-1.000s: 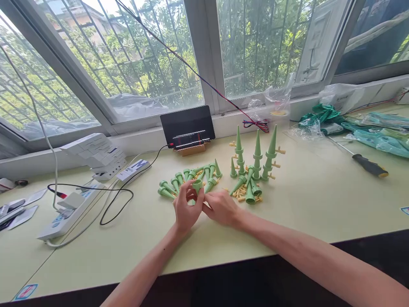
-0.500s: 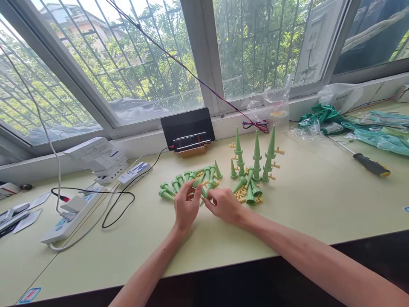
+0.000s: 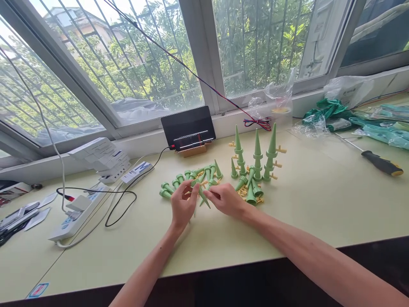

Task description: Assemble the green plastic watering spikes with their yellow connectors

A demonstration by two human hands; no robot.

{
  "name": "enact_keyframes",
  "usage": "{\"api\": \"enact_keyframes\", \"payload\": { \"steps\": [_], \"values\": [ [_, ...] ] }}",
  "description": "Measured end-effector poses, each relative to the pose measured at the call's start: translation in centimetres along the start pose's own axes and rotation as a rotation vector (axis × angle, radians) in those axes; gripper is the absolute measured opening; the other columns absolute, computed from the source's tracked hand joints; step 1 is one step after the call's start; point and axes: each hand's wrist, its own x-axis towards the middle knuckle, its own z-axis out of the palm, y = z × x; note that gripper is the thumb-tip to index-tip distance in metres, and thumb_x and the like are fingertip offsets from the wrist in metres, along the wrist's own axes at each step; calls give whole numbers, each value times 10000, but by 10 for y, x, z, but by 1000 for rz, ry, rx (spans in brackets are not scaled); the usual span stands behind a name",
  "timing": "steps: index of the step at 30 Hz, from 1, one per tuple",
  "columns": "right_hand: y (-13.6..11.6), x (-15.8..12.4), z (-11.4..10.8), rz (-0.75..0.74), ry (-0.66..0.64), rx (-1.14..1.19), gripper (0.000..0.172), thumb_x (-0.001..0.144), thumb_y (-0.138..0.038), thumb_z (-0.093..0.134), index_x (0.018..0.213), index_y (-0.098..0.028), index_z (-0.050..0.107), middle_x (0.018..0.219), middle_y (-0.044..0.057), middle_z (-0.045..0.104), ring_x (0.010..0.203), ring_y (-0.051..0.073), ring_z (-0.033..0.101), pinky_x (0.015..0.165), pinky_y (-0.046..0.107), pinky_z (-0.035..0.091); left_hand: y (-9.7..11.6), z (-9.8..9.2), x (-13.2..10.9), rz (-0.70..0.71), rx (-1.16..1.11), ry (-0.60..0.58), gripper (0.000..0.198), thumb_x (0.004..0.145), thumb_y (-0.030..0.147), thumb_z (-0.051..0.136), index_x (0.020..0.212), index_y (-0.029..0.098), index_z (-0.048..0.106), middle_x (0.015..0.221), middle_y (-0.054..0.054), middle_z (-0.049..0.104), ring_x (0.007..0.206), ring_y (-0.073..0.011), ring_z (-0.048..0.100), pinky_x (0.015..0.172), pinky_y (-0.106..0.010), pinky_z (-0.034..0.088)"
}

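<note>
My left hand (image 3: 183,207) is closed around a green plastic plant-watering spike (image 3: 203,197), its pointed tip slanting down to the right. A small yellow valve (image 3: 203,183) shows at the spike's upper end; whether it is fitted there is unclear. Touching or close beside the spike, my right hand (image 3: 226,199) has its fingers pinched together, and what lies between them is hidden. Behind my hands lies a group of green spikes (image 3: 166,187). To the right, more loose spikes (image 3: 251,195) rest on yellow valves (image 3: 241,192), in front of upright stacked spikes (image 3: 257,155) with valves sticking out.
A dark tablet (image 3: 188,128) leans near the window. On the left are a power strip (image 3: 79,213), cables and stacked white boxes (image 3: 102,157). A screwdriver (image 3: 381,163) and plastic bags (image 3: 326,117) lie at the right. The table's front edge runs below my forearms.
The spike's pointed tip now shows between my hands. My right hand has shifted slightly right, and my left hand slightly left. The camera view has moved a little.
</note>
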Motion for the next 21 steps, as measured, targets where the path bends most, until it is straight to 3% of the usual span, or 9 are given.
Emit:
{"api": "enact_keyframes", "payload": {
  "steps": [5,9,16,21],
  "values": [
    [2,1,-3,4,35,9,445,968,-348,436,580,-197,278,505,-53,276,487,92,240,510,258,203,10,-20,-5,-28,40,40,268,803,390,694,973,190,640,780,-14,639,591,-116,608,506,-216,508],
    [2,1,-2,6,30,15,455,969,-349,434,580,-199,252,506,-56,250,486,95,225,510,257,199,12,-54,-1,-56,52,79,269,803,385,693,965,179,631,709,6,603,506,-98,551,430,-211,455],
    [3,-1,-2,23,-9,15,458,966,-340,441,584,-200,231,511,-60,218,488,96,200,508,266,180,-27,-122,42,-297,106,153,342,697,429,752,855,148,637,668,-13,612,533,-131,560,427,-240,465],
    [4,-2,-2,29,-12,16,459,968,-346,439,587,-201,229,517,-58,223,492,97,205,506,267,187,-41,-131,71,-317,225,71,315,690,429,738,806,156,632,635,-8,619,510,-123,548,456,-240,469]
  ]
}}
